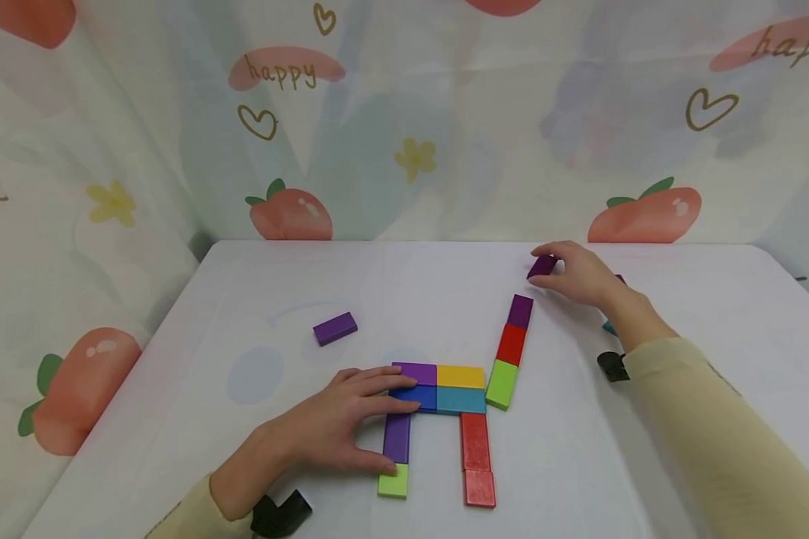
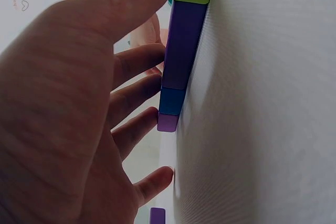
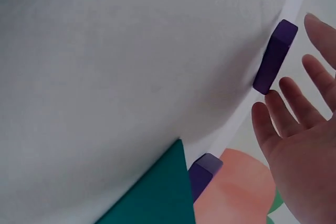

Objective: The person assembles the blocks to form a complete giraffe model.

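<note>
In the head view my left hand (image 1: 340,419) lies spread over the left side of a flat figure of coloured blocks. Its fingertips touch the purple block (image 1: 418,372) and blue block (image 1: 426,399), and its thumb touches the lime green block (image 1: 393,485). My right hand (image 1: 576,275) has a dark purple block (image 1: 542,266) between thumb and fingers, beyond the figure's slanting row. In the right wrist view that block (image 3: 275,56) stands close to the fingertips. The row's top is another dark purple block (image 1: 520,311), above a red block (image 1: 511,344) and green block (image 1: 502,384).
A loose purple block (image 1: 335,329) lies left of the figure. Partly behind my right arm are a teal triangle (image 3: 163,192) and a purple block (image 3: 206,174). Red blocks (image 1: 476,442) form the figure's lower right leg. A patterned curtain (image 1: 404,112) borders the white table (image 1: 263,277).
</note>
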A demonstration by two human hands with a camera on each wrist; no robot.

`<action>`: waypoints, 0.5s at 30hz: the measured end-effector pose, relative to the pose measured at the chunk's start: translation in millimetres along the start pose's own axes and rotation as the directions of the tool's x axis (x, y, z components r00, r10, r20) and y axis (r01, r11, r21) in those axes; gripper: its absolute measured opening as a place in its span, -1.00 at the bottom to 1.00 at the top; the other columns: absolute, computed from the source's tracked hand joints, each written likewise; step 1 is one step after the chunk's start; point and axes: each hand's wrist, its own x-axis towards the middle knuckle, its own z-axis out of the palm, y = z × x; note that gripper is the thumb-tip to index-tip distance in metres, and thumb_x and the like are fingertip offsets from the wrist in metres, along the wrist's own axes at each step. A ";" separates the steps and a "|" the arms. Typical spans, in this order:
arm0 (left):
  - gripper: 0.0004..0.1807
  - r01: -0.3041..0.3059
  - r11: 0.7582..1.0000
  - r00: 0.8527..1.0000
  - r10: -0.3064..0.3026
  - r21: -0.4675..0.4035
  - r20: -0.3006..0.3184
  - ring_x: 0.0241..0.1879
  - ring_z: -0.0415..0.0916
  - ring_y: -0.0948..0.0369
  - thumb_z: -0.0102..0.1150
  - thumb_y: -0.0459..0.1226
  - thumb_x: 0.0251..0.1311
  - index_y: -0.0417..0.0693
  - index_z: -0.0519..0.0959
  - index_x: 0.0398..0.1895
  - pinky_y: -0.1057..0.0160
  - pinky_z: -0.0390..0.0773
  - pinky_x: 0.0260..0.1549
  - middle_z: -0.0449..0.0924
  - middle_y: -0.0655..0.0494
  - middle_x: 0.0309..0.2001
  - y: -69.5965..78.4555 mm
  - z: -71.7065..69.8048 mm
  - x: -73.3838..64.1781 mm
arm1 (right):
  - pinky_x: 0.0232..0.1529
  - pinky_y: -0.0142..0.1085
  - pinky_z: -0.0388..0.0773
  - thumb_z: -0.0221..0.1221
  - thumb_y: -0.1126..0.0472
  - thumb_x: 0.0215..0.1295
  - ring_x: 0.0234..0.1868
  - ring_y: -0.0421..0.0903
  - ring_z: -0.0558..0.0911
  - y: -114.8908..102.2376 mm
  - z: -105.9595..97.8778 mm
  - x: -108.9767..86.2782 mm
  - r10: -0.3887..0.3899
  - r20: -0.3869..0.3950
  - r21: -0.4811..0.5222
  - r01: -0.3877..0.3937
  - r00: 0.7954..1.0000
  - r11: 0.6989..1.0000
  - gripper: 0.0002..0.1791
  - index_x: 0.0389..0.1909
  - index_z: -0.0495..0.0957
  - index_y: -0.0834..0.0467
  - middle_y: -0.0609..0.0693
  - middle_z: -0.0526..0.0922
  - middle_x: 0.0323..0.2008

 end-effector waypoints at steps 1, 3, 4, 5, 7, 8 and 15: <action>-0.21 0.002 1.000 1.000 -0.002 0.002 0.002 0.55 -0.13 0.24 0.29 0.28 0.14 0.35 0.42 0.45 -0.15 0.06 0.41 0.13 0.40 0.52 0.1 -0.1 0.0 | 0.36 0.28 0.12 0.27 0.15 0.37 0.36 0.36 0.21 0.8 -0.1 0.6 0.003 0.003 0.000 -0.003 1.000 1.000 -0.40 0.33 0.39 0.33 0.39 0.31 0.32; -0.21 0.003 1.000 1.000 -0.003 0.002 0.003 0.55 -0.13 0.25 0.30 0.28 0.14 0.35 0.42 0.45 -0.14 0.06 0.42 0.12 0.40 0.52 0.2 -0.2 0.2 | 0.38 0.27 0.09 0.27 0.18 0.36 0.38 0.37 0.18 2.8 0.1 1.9 0.013 0.010 -0.002 -0.013 1.000 1.000 -0.41 0.32 0.39 0.34 0.40 0.31 0.31; -0.21 0.005 1.000 1.000 -0.005 0.001 0.004 0.55 -0.14 0.25 0.30 0.28 0.14 0.35 0.42 0.45 -0.14 0.06 0.42 0.12 0.41 0.52 0.2 -0.2 0.2 | 0.38 0.27 0.07 0.26 0.19 0.35 0.39 0.38 0.18 3.9 0.1 2.2 0.017 0.013 -0.001 -0.017 1.000 1.000 -0.42 0.31 0.40 0.35 0.40 0.31 0.31; -0.21 0.004 1.000 1.000 -0.004 0.001 0.003 0.55 -0.14 0.25 0.30 0.28 0.14 0.35 0.42 0.45 -0.14 0.06 0.42 0.12 0.41 0.52 0.1 -0.2 0.1 | 0.38 0.27 0.06 0.26 0.20 0.35 0.39 0.38 0.18 5.0 0.1 2.4 0.019 0.013 -0.001 -0.019 1.000 1.000 -0.43 0.31 0.40 0.35 0.40 0.31 0.30; -0.21 0.003 1.000 1.000 -0.003 0.001 0.001 0.55 -0.13 0.25 0.29 0.29 0.13 0.35 0.42 0.45 -0.14 0.06 0.41 0.12 0.41 0.52 0.0 0.0 0.0 | 0.38 0.28 0.07 0.24 0.22 0.35 0.37 0.38 0.21 6.9 0.3 2.9 0.023 0.010 0.002 -0.023 1.000 1.000 -0.45 0.29 0.41 0.35 0.40 0.33 0.29; -0.21 0.001 1.000 1.000 -0.001 0.001 -0.001 0.55 -0.13 0.25 0.29 0.29 0.13 0.35 0.42 0.45 -0.14 0.06 0.41 0.13 0.41 0.52 -0.3 0.1 -0.1 | 0.36 0.28 0.10 0.24 0.23 0.35 0.35 0.38 0.23 7.1 0.4 2.8 0.025 0.007 0.006 -0.025 1.000 1.000 -0.46 0.29 0.42 0.35 0.40 0.34 0.28; -0.21 0.005 1.000 1.000 -0.005 0.009 0.000 0.55 -0.13 0.24 0.30 0.28 0.13 0.35 0.42 0.45 -0.15 0.07 0.41 0.13 0.40 0.52 -0.1 0.1 -0.3 | 0.29 0.25 0.28 0.26 0.24 0.35 0.25 0.41 0.38 4.8 1.2 2.1 0.004 -0.018 0.033 -0.004 1.000 0.999 -0.49 0.26 0.46 0.34 0.38 0.38 0.27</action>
